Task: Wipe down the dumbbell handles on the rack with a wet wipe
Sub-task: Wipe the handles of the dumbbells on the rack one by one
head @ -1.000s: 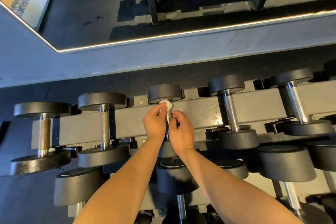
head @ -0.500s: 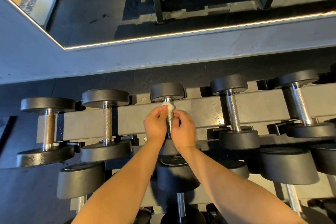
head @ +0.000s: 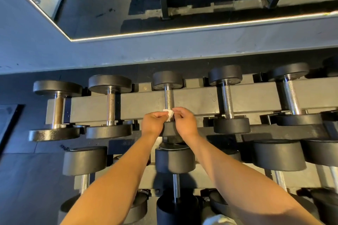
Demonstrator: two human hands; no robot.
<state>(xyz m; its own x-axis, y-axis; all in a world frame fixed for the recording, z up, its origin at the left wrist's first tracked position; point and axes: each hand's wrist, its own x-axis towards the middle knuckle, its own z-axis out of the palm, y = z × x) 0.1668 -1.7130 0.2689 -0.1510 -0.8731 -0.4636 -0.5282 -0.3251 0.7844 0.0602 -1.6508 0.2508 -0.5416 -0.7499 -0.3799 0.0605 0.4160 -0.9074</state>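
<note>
Several black dumbbells with chrome handles lie across the top rail of the rack (head: 201,100). The middle dumbbell's knurled handle (head: 168,97) runs down between my two hands. A small white wet wipe (head: 169,113) is wrapped round the near end of that handle. My left hand (head: 153,124) pinches the wipe from the left, and my right hand (head: 184,123) pinches it from the right with curled fingers. The handle's nearest end and part of the near head are hidden behind my hands.
Neighbouring handles stand to the left (head: 110,107) and right (head: 226,101). A lower tier of bigger dumbbells (head: 174,159) lies under my forearms. Behind the rack a grey wall carries a mirror (head: 182,2) that reflects the floor and a person's shoes.
Both hands have slid with the wipe along the middle handle from its far end toward its near end. The upper part of the handle is now bare.
</note>
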